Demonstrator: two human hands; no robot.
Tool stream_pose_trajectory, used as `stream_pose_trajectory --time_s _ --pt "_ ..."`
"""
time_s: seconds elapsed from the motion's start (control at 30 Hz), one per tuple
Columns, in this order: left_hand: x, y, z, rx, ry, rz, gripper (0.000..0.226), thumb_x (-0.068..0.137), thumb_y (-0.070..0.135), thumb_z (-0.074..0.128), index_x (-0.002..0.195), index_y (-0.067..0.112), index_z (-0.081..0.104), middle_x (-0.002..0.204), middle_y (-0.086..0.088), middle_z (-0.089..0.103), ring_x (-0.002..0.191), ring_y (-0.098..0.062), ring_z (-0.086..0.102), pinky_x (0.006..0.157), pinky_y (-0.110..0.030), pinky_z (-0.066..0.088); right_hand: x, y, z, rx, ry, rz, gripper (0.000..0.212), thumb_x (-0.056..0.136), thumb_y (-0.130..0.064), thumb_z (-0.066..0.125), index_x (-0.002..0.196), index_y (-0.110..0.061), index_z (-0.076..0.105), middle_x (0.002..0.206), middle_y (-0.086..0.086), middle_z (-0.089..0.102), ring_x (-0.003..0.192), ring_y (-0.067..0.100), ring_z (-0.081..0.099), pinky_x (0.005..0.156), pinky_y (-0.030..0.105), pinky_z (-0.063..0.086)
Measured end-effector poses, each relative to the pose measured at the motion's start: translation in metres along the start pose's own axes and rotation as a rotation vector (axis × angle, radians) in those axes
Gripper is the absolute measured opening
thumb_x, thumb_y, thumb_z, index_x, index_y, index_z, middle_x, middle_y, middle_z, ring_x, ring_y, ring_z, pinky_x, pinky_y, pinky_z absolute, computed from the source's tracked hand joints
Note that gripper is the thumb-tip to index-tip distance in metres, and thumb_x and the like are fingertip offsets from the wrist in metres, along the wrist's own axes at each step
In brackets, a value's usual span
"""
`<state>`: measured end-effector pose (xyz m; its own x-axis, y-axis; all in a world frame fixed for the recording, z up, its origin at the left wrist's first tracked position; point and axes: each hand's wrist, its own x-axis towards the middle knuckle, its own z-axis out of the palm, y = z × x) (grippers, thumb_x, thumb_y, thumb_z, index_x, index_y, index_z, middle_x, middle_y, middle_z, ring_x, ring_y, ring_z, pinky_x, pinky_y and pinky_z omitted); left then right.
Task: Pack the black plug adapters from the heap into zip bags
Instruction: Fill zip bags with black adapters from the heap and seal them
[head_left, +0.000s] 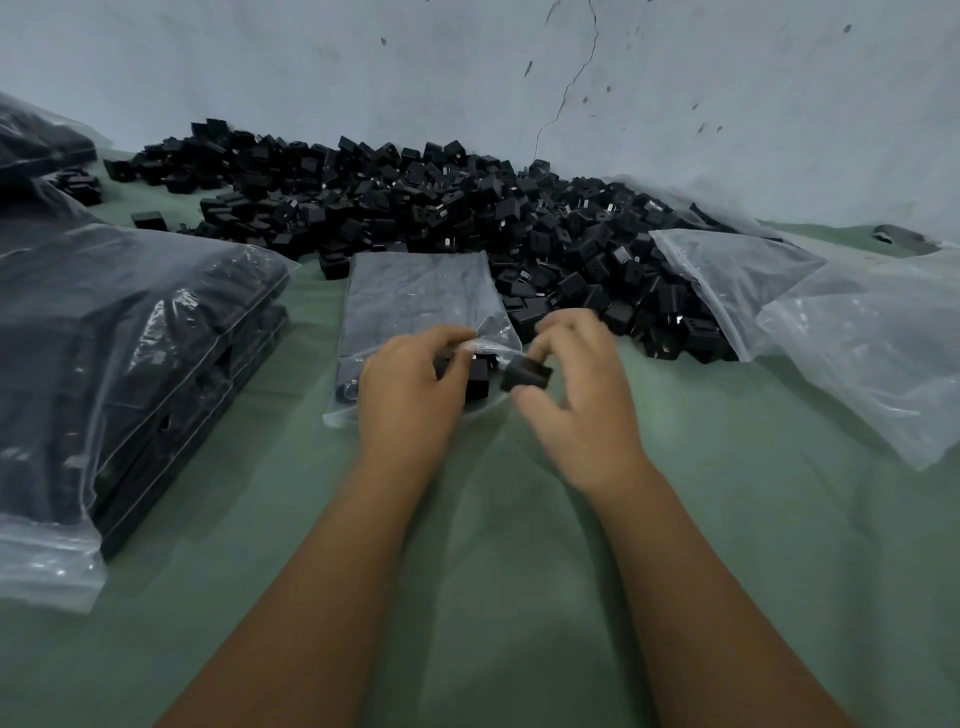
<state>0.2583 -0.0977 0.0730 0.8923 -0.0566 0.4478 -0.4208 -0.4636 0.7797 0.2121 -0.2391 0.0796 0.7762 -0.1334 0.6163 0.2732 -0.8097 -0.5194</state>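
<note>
A large heap of black plug adapters (426, 202) lies along the wall at the back. In front of it a zip bag (415, 301) lies flat, mostly filled with adapters, its mouth toward me. My left hand (410, 389) pinches the bag's open lip and lifts it. My right hand (576, 395) grips one black adapter (527, 375) right at the bag's mouth. Another adapter (478, 371) sits just inside the opening.
A stack of filled zip bags (130, 353) stands at the left, with more filled bags (36, 140) at the far left back. Empty clear bags (810, 312) lie at the right, partly over the heap. A green cloth (519, 571) covers the table.
</note>
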Motion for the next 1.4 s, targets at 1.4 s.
stream_pose_trajectory --time_s 1.4 --pt "-0.004 0.000 0.001 0.209 -0.069 0.194 0.023 0.101 0.027 0.048 0.110 0.023 0.069 0.089 0.000 0.071 0.090 -0.026 0.058 0.083 -0.047 0.043 0.000 0.008 0.009 -0.391 -0.095 -0.126 0.022 0.075 -0.035 0.070 0.091 -0.020 0.072 0.109 -0.002 0.058 0.093 0.019 0.056 0.080 0.030 0.041"
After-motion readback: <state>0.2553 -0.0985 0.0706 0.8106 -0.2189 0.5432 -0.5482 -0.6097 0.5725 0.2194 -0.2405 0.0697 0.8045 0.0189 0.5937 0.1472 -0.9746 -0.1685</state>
